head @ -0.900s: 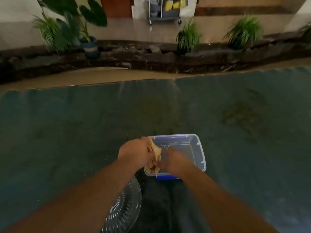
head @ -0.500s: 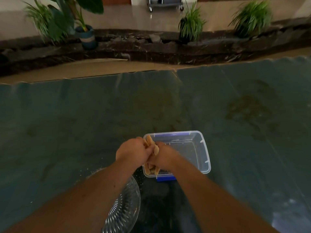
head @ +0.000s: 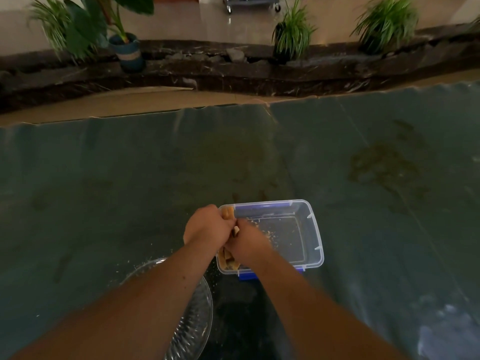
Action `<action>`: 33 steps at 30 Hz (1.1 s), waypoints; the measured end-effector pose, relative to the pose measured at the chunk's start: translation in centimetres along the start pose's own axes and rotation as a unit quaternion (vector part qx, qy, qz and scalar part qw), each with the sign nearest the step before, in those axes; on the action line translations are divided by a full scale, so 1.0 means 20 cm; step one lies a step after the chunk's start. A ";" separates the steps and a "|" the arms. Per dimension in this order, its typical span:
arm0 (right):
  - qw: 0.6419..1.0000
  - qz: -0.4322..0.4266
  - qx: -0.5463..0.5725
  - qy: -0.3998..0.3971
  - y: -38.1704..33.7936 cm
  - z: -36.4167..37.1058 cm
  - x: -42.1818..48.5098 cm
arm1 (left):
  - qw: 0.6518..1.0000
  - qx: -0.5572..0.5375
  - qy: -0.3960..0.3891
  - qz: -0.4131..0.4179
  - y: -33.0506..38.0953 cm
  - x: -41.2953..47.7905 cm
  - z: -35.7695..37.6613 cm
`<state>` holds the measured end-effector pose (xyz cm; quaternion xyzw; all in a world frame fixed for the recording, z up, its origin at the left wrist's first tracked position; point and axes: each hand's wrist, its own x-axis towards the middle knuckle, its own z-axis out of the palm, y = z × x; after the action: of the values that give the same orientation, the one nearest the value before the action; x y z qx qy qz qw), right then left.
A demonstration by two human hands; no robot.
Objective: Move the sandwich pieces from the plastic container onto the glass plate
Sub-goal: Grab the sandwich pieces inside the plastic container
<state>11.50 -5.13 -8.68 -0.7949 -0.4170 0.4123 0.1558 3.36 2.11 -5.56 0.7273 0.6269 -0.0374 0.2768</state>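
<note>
A clear plastic container with a blue lid under it sits on the dark green table cover. Tan sandwich pieces lie along its left side, mostly hidden by my hands. My left hand and my right hand are pressed together over the container's left end, both closed around sandwich pieces; one piece sticks out above my left hand. The ribbed glass plate lies near and to the left, partly under my left forearm, with nothing seen on it.
Crumbs are scattered in the container's right half and on the cover near the plate. The green cover stretches wide on all sides. Beyond its far edge are a brown floor strip, a dark stone border and several potted plants.
My right hand has closed in against my left hand over the sandwich pieces. The view has tilted down a little, so the container and plate show more fully.
</note>
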 end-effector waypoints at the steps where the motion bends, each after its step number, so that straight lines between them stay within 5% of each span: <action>1: 1.000 -0.002 -0.005 0.003 0.00 0.00 -0.01 | 1.000 0.000 0.008 0.005 0.01 -0.01 0.00; 8: 0.998 -0.004 0.046 0.034 0.04 -0.02 -0.08 | 0.996 -0.082 0.023 0.023 0.03 -0.08 0.00; 15: 0.986 -0.005 0.162 0.024 -0.02 -0.02 -0.18 | 0.986 -0.156 0.002 -0.054 0.00 -0.02 0.02; 22: 0.997 -0.009 0.074 0.014 -0.02 -0.06 -0.16 | 0.996 -0.085 0.008 -0.036 0.03 0.02 0.01; 33: 0.958 -0.051 0.283 0.021 -0.09 -0.20 -0.28 | 0.925 -0.375 0.038 0.044 0.09 -0.13 -0.18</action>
<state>11.99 -8.20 -2.22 -0.7047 -0.3199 0.4879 0.4037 3.45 1.23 -0.77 0.5978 0.5725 0.2402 0.5072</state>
